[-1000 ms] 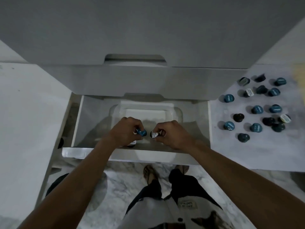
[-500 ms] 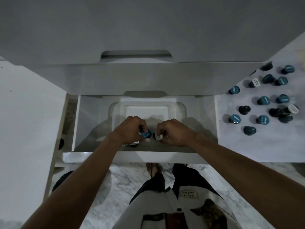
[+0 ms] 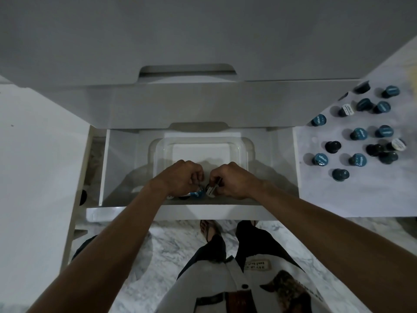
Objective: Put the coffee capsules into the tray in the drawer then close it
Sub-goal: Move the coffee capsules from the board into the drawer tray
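Dim, flat light with a grey-blue cast — nothing glares. Soft shadows of the forearms fall across the drawer [image 3: 126,168] floor and into the clear tray [image 3: 244,150]. Straight cabinet edges bow outward toward the corners — wide-angle distortion. Detail is soft and slightly noisy; capsule [image 3: 320,159] lettering on the table [image 3: 361,199] stays unreadable.

Marble floor [image 3: 158,256] below; sandalled foot [image 3: 208,229] (dark trousers [image 3: 252,242]).

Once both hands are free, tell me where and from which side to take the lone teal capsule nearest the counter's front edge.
Grip that teal capsule across its rounded body, fingers coming straight down from above. It seems to sit dome-up, apart from the other capsules, so either side is free for fingertips; the counter leaves no way under it.
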`<state>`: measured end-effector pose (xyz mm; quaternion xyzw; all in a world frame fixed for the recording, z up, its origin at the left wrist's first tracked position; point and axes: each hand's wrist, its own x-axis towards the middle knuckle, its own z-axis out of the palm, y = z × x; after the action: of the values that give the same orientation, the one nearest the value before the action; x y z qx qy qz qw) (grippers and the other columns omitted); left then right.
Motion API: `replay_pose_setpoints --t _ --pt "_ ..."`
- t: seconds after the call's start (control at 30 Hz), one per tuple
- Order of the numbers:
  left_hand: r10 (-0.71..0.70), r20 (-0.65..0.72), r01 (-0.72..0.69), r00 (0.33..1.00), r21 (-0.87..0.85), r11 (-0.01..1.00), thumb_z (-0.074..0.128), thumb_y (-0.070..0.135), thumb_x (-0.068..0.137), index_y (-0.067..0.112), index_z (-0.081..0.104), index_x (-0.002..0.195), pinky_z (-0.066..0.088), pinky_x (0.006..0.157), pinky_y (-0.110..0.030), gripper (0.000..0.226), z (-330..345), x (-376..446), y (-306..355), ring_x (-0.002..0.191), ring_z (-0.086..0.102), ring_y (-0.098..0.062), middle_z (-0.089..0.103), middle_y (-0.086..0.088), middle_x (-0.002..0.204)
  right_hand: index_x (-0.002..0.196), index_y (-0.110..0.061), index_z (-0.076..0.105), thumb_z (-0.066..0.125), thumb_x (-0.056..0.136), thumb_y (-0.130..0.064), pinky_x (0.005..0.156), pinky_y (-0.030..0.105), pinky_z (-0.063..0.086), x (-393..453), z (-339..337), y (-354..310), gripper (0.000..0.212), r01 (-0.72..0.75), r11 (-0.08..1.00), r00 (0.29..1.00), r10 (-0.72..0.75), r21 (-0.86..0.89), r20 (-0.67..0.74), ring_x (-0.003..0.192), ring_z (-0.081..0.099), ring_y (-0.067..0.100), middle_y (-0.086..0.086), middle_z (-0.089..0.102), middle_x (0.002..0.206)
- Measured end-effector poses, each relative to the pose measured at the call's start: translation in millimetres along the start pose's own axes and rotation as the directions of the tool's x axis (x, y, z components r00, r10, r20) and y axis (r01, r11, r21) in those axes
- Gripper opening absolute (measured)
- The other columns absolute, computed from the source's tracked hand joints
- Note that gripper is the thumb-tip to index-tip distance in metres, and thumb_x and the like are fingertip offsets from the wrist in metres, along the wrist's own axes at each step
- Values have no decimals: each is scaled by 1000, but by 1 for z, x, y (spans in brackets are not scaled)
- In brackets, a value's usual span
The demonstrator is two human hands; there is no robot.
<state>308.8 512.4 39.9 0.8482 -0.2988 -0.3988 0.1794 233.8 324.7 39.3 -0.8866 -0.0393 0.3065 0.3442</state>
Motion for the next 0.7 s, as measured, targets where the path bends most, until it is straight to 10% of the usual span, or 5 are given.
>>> replay_pose_setpoints --t 0.7 --pt "25 -219 -48 975 -102 994 82 30 75 20 67 105 54 77 -26 35 -23 -7 26 87 64 -11 67 4 96 120 -17 63 82 77 -21 81 33 59 -32 -23 -11 47 -32 929 933 160 369 -321 79 66 12 -1 63 96"
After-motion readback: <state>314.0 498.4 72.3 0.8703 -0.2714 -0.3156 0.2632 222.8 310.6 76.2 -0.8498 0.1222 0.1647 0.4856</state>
